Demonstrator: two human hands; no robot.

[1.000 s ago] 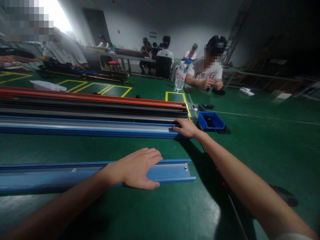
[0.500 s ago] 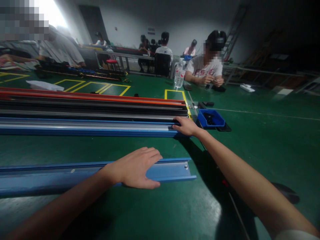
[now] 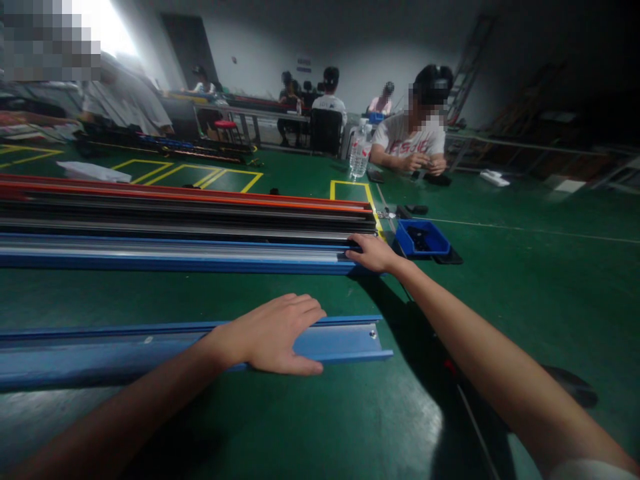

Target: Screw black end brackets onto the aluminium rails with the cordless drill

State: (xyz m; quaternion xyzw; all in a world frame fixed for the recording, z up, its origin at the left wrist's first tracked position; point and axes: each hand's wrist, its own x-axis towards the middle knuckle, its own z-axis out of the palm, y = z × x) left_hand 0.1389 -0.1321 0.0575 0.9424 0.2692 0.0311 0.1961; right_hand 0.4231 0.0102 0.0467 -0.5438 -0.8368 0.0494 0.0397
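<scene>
A blue channel-shaped rail (image 3: 340, 340) lies on the green surface near me, with a small screw or hole by its right end. My left hand (image 3: 280, 337) spans this rail, thumb at the near edge and fingertips at the far edge. Farther off, a second blue rail (image 3: 200, 263) lies alongside black and silver rails (image 3: 200, 220) and a red-orange rail (image 3: 250, 197). At the right end of that second blue rail rests my right hand (image 3: 373, 253), its fingers curled over the end; the fingertips are partly hidden.
A blue bin (image 3: 423, 238) with dark parts stands right of the rails. Clear bottles (image 3: 359, 157) stand behind it. Across the green table (image 3: 540, 280) a person (image 3: 410, 143) handles something small. A red-tipped rod (image 3: 473, 407) lies at lower right.
</scene>
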